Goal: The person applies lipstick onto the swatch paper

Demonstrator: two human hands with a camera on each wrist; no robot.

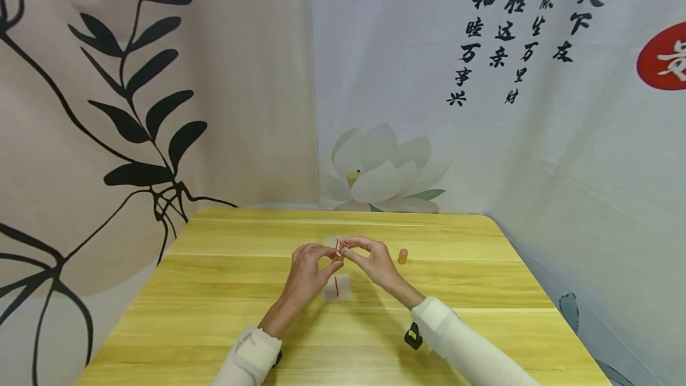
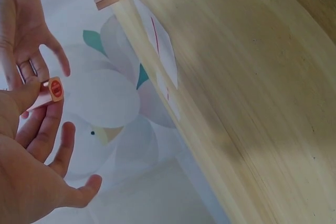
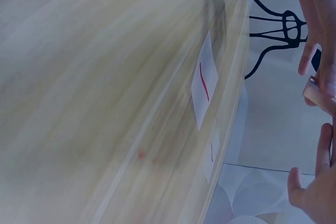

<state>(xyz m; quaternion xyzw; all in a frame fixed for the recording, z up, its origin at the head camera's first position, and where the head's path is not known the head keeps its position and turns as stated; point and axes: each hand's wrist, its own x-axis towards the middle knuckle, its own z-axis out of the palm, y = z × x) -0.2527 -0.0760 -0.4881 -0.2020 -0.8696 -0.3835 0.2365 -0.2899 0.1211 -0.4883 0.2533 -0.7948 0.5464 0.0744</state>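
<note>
My left hand (image 1: 309, 273) pinches a small orange stamp-like block (image 2: 46, 97) between thumb and fingers. Its end face (image 2: 56, 88) is red and points away from the fingers. Close against it, my right hand (image 1: 377, 262) has thumb and index fingertips together on a small reddish piece (image 1: 345, 244), whose kind is unclear and which the fingers partly hide. In the right wrist view, the block (image 3: 319, 97) shows beside the left fingers. Both hands are raised above the table, over a white paper slip (image 1: 344, 288) marked with a red stroke.
Farther back, a second white slip (image 1: 331, 240) with a red line lies partly behind the hands. A small orange faceted block (image 1: 403, 255) stands to the right on the wooden table (image 1: 455, 290). Printed cloth (image 1: 257, 106) hangs behind the table.
</note>
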